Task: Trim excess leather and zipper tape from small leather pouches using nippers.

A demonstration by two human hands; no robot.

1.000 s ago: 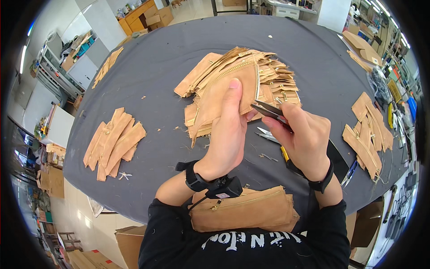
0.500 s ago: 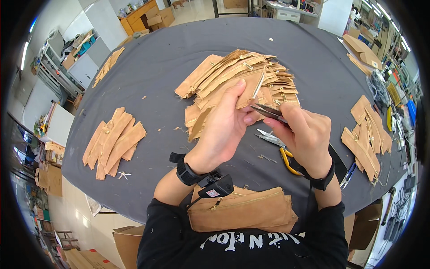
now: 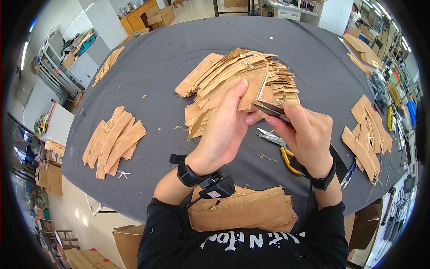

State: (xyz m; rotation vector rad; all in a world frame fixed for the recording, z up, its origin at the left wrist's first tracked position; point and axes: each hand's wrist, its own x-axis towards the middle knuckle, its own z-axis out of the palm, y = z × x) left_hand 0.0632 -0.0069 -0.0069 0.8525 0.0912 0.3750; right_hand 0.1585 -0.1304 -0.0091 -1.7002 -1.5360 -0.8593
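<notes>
My left hand [image 3: 224, 132] grips a tan fabric piece [image 3: 251, 89] with a pale zipper tape along its right edge, the thumb lying on top. Closed around dark thread snips [image 3: 274, 110], my right hand [image 3: 309, 134] has the blades at the lower end of that edge. Whether the tips touch the tape, I cannot tell. Behind the held piece spreads a fanned pile of tan zippered pieces [image 3: 228, 67] with brass-coloured pulls. Yellow-handled cutters [image 3: 287, 160] lie open on the table below my right hand.
The dark cloth-covered table [image 3: 165, 58] also carries a tan stack [image 3: 114, 141] at left and another [image 3: 369, 134] at right. Zippered pieces [image 3: 246, 210] lie against my body. Blue-handled pliers [image 3: 348, 175] rest at the right, and thread scraps dot the cloth.
Both hands and the held piece have shifted very slightly. The snips' tips have moved a little to the right. The grips are the same.
</notes>
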